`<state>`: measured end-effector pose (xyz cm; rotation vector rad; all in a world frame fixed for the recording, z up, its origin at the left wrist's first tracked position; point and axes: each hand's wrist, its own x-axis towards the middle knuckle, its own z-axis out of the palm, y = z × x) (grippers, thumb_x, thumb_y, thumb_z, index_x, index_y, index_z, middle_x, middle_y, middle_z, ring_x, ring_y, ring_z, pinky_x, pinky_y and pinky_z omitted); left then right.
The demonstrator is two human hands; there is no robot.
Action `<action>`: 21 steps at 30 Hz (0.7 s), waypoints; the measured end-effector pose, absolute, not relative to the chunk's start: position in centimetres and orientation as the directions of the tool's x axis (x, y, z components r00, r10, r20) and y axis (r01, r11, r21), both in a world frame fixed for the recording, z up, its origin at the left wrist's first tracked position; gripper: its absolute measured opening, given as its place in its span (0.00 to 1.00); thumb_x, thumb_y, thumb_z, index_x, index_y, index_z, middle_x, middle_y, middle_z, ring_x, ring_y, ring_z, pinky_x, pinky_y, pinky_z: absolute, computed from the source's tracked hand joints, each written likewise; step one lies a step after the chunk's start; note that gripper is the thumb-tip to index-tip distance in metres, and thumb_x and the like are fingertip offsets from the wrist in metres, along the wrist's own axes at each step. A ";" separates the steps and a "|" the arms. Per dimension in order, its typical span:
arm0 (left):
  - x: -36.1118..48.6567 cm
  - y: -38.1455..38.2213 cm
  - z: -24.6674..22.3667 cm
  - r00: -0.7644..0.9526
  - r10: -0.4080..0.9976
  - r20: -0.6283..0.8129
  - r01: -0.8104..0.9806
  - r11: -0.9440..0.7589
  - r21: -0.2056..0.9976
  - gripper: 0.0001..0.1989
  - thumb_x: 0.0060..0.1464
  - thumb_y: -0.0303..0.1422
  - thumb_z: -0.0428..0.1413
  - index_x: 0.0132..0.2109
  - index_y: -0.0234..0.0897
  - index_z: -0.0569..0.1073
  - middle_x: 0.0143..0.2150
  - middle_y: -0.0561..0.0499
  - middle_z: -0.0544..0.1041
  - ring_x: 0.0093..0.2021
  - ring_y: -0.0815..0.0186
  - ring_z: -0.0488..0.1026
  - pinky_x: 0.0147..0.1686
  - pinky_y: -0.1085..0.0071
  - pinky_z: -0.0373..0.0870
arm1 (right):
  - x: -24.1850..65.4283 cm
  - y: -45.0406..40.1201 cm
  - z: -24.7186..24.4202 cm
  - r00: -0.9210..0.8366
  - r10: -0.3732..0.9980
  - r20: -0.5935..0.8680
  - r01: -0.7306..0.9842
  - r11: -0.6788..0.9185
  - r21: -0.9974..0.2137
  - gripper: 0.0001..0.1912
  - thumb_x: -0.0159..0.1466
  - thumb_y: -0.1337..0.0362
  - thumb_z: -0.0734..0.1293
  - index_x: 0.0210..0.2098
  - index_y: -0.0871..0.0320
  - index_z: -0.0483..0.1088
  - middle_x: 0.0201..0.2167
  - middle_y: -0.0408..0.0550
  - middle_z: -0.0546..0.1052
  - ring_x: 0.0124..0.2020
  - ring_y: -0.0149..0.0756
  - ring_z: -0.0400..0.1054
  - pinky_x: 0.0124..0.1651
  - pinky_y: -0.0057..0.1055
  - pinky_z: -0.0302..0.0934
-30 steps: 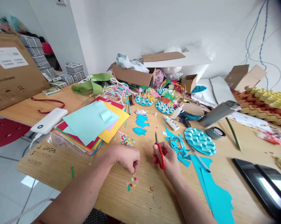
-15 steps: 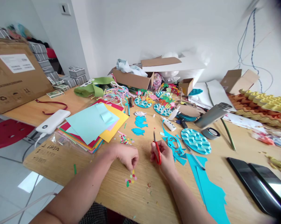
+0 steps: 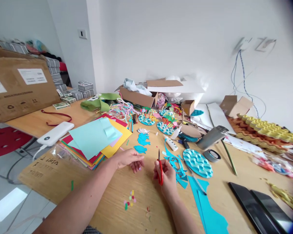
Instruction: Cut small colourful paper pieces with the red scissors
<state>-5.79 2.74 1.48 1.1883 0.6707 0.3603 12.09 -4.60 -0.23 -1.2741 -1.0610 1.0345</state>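
Red-handled scissors (image 3: pixel 160 172) are gripped in my right hand (image 3: pixel 166 177), blades pointing up and away. My left hand (image 3: pixel 131 160) hovers left of them, palm partly turned up and fingers apart; small pinkish bits show at its fingertips, too small to make out. Below it on the table lies a small cluster of coloured paper dots (image 3: pixel 130 200). Beyond my left hand are blue paper fish (image 3: pixel 140 149). Blue paper scraps (image 3: pixel 179 165) and a long cut blue sheet (image 3: pixel 207 208) lie right of my right hand.
Coloured paper sheets (image 3: pixel 94 138) are stacked at the left, near a white power bank (image 3: pixel 55 134). To the right are a wavy blue disc (image 3: pixel 197 163), glue bottle (image 3: pixel 171 143), tape roll (image 3: pixel 212 155), metal flask (image 3: pixel 213 137) and black phones (image 3: pixel 248 204). Boxes and egg trays (image 3: pixel 255 133) stand behind.
My left hand has lifted off the dot cluster and turned, its pinched fingers now spread. My right hand still holds the scissors. The camera view has shifted.
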 end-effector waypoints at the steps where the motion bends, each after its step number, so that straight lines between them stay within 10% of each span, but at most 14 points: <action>1: -5.7 2.7 1.5 0.739 0.611 -0.283 0.046 0.373 0.927 0.23 0.46 0.48 0.55 0.32 0.28 0.74 0.23 0.48 0.73 0.23 0.69 0.70 0.24 0.72 0.66 | 12.2 -4.6 -0.4 0.222 0.974 0.044 0.007 0.043 -0.999 0.16 0.55 0.52 0.67 0.25 0.56 0.58 0.17 0.36 0.65 0.13 0.25 0.59 0.13 0.22 0.55; 10: -5.6 2.8 1.1 0.677 0.690 -0.256 -0.145 0.465 0.873 0.20 0.47 0.43 0.56 0.35 0.26 0.74 0.27 0.44 0.75 0.25 0.67 0.72 0.30 0.68 0.68 | 13.1 -3.9 -1.4 0.301 0.946 0.117 0.061 0.103 -0.993 0.17 0.53 0.53 0.69 0.25 0.56 0.59 0.16 0.35 0.63 0.13 0.25 0.58 0.14 0.22 0.54; 21: -4.2 1.6 0.6 0.742 0.631 -0.227 0.059 0.276 0.959 0.12 0.37 0.27 0.59 0.34 0.31 0.75 0.26 0.50 0.76 0.25 0.69 0.72 0.30 0.69 0.69 | 13.5 -3.8 -0.7 0.348 0.936 0.047 0.007 0.047 -0.999 0.16 0.54 0.53 0.68 0.25 0.57 0.60 0.14 0.35 0.65 0.13 0.26 0.59 0.15 0.23 0.55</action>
